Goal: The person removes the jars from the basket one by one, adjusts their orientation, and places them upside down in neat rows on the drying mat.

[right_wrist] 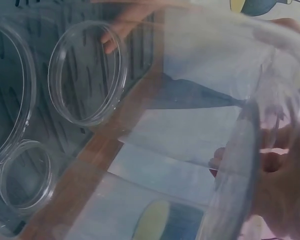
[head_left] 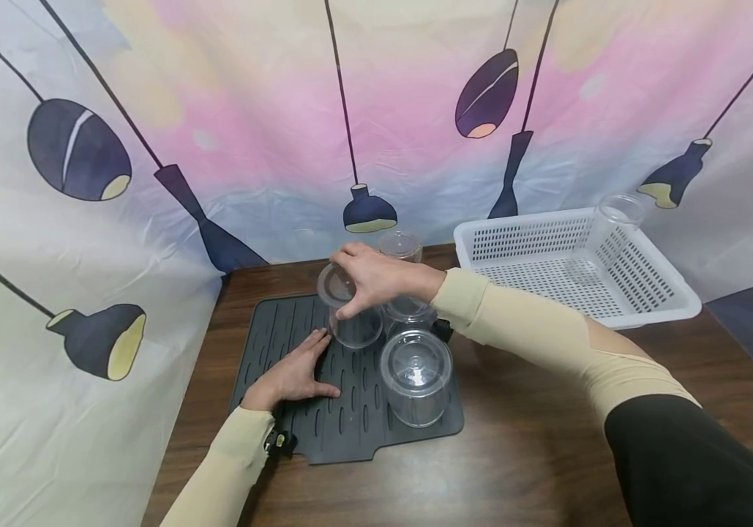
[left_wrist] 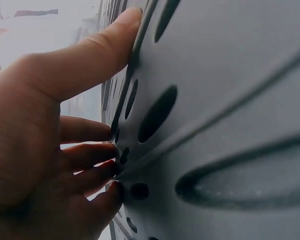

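Gripping a clear jar [head_left: 354, 331] from above by its round top with the right hand [head_left: 379, 277], on the left of a cluster of clear containers at a dark drying mat [head_left: 343, 439] on the wood-brown surface [head_left: 521, 439]. Resting the left hand [head_left: 293, 369] on the mat just beside the jar, with thumb and fingers apart and grasping nothing.

For sure handling, best to place thumb and fingers on opposite sides of the top, with firm but gentle pressure on an apparently slick, rigid rim. Wise to favour a straight vertical path over a sideways one, given a lidded container [head_left: 418, 402] at the front right and another container [head_left: 409, 311] close by, partly under the right hand and wrist. Worth using the left hand to steady the mat or guard the base against tipping.

Colourless, rounded and see-through, with a broad circular rim above a smooth wall, letting the dark mat show through. Hard to tell whether fully seated on the mat or slightly raised.
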`<state>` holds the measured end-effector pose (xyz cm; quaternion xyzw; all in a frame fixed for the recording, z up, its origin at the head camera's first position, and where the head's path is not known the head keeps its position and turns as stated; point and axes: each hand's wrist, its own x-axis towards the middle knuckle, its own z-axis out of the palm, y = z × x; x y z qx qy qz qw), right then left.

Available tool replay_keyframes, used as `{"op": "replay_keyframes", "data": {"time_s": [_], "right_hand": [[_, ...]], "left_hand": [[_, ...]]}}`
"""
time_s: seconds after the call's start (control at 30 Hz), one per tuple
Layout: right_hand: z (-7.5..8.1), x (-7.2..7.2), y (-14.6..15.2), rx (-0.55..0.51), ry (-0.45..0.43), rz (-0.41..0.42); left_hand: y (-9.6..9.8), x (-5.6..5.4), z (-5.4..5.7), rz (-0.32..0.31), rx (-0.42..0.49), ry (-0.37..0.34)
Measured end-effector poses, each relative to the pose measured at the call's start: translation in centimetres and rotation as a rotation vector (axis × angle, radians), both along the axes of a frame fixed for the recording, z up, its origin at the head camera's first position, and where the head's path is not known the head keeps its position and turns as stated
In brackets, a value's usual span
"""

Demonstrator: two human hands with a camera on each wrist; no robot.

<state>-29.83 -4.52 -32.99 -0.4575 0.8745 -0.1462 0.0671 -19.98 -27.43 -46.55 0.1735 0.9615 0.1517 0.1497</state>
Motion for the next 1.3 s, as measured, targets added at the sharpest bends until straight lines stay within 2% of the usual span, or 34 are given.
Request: {"op": "replay_keyframes", "data": {"time_s": [0.4,0.67,1.1,1.3], "right_hand": [[-0.37,-0.10,-0.31,0.046,0.025,0.016],[-0.81,-0.24,-0.20,0.088,0.034,-0.005],[-0.72,-0.32,-0.26,0.118,0.013,-0.050],[-0.72,-0.31,-0.55,0.167,0.008,-0.067]], "left_hand": [[-0.02,-0.05,-0.06,0.011,-0.004,-0.008],[0.07,0.07,-0.12,0.007,0.000,-0.008],[0.14,0.07,-0.18,0.007,0.008,0.005],[0.01,0.12,-0.19,0.015,0.008,0.001]]}}
